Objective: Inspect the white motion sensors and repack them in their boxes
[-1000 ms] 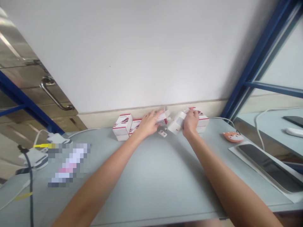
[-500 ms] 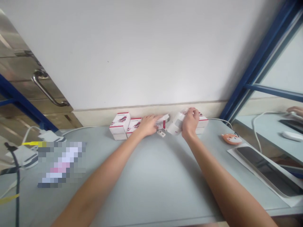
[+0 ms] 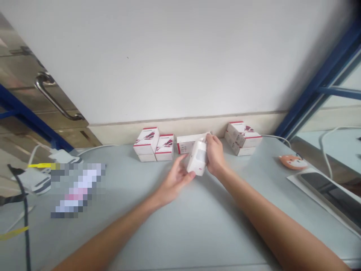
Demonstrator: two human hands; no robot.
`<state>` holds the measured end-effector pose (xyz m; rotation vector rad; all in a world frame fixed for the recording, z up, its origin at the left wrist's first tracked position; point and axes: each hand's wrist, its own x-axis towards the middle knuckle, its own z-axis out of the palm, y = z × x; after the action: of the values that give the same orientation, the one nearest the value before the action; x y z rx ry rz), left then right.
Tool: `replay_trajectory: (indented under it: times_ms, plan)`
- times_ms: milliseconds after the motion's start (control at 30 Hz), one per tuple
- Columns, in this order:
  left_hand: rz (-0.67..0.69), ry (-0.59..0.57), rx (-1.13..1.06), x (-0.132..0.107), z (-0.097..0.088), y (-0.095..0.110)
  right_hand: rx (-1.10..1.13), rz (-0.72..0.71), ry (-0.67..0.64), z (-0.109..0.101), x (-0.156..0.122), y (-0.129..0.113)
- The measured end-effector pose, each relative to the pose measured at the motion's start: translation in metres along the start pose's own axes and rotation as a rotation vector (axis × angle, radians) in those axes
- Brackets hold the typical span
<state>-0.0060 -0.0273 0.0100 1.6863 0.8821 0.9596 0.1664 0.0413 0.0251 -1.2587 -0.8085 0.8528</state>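
One white plastic housing (image 3: 198,157) sits upright in the right hand (image 3: 216,156), its grip closed around it above the pale grey bench (image 3: 180,229); left hand (image 3: 173,181) open, just beside the housing's lower edge. Red-trimmed white cardboard boxes (image 3: 186,143) stand close behind. Risk: the smooth plastic slipping from a one-handed hold and knocking them.

orange fox-shaped mouse (image 3: 293,162), dark tablet (image 3: 329,192), steel door handle (image 3: 53,98), blue metal frame (image 3: 318,84)

White boxes (image 3: 146,145) blocking the wall (image 3: 169,67) side
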Motion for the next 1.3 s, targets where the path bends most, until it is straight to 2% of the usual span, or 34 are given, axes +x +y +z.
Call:
replay_trajectory:
  times_ms: [67, 133, 200, 267, 333, 467, 533, 633, 767, 900, 1033, 1133, 1167, 1233, 1300]
  plan:
    - [-0.127, -0.019, -0.156, -0.003, -0.005, -0.004, -0.005, 0.004, -0.038, 0.003, -0.014, -0.006]
    - [-0.225, -0.017, -0.277, 0.0, -0.012, -0.006, -0.055, -0.078, -0.103, 0.001, -0.022, -0.017]
    - [-0.312, -0.026, -0.44, 0.004, -0.017, -0.008, -0.143, -0.208, -0.255, -0.003, -0.026, -0.027]
    - [-0.349, -0.013, -0.561, 0.004, -0.016, -0.01, -0.191, -0.24, -0.345, -0.003, -0.03, -0.029]
    - [-0.326, 0.032, -0.555, 0.0, -0.011, -0.012, -0.255, -0.271, -0.332, 0.003, -0.037, -0.022]
    - [-0.193, 0.122, -0.426, -0.01, 0.002, -0.009, -0.373, -0.328, -0.241, 0.018, -0.058, -0.002]
    - [-0.14, 0.063, -0.459, -0.012, 0.002, -0.003, -0.322, -0.342, -0.192, 0.021, -0.065, -0.001]
    - [-0.169, -0.045, -0.513, -0.011, -0.004, 0.005, -0.175, -0.364, -0.085, 0.02, -0.065, -0.009]
    - [-0.296, -0.064, -0.474, -0.009, -0.011, 0.01, -0.112, -0.353, 0.024, 0.013, -0.054, -0.018]
    - [-0.406, -0.095, -0.476, -0.007, -0.015, 0.009, -0.25, -0.45, 0.01, 0.003, -0.042, -0.029]
    - [-0.445, -0.144, -0.589, -0.001, -0.021, 0.004, -0.356, -0.493, 0.009, -0.004, -0.021, -0.054]
    - [-0.42, -0.119, -0.658, 0.001, -0.026, 0.0, -0.481, -0.376, -0.165, -0.001, 0.008, -0.077]
    - [-0.416, -0.13, -0.673, 0.002, -0.026, -0.001, -0.453, -0.305, -0.169, 0.001, 0.02, -0.082]
    - [-0.431, -0.176, -0.675, 0.001, -0.027, 0.0, -0.319, -0.21, -0.096, 0.007, 0.043, -0.089]
    - [-0.466, -0.222, -0.637, 0.0, -0.027, 0.003, -0.185, -0.199, -0.054, 0.012, 0.061, -0.086]
